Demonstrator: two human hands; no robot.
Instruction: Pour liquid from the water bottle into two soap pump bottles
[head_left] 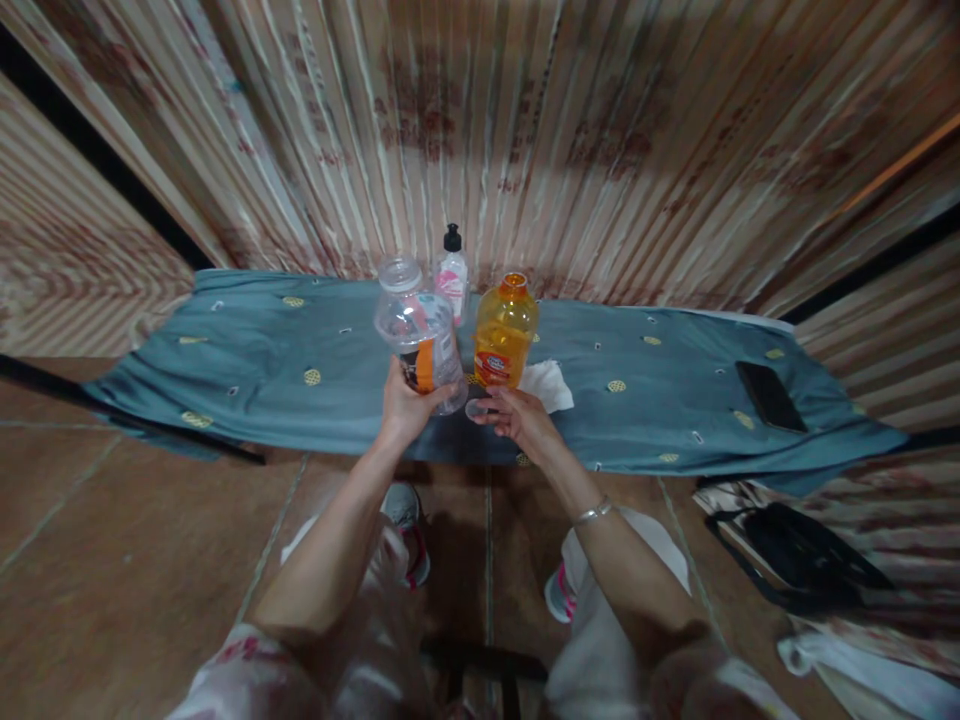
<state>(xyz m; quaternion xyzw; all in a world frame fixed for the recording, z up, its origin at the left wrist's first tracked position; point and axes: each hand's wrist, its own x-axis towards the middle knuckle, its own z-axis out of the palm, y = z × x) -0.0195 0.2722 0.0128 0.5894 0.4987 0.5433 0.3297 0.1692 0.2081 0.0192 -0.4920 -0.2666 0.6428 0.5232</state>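
Note:
My left hand (405,405) grips a clear plastic bottle (417,330) with an orange label, held tilted above the table's front edge. My right hand (517,420) pinches a small clear cap (477,407) just right of that bottle's base. Behind the hands stands an orange bottle (505,332) with an open neck and a red label. A small white bottle (453,278) with a black cap and pink label stands further back. A white tissue (547,384) lies beside my right hand.
The table (247,350) wears a teal cloth with yellow dots and stands against a curtain. A black phone (769,396) lies on its right part. A dark bag (802,560) sits on the tiled floor at the right. My feet show below.

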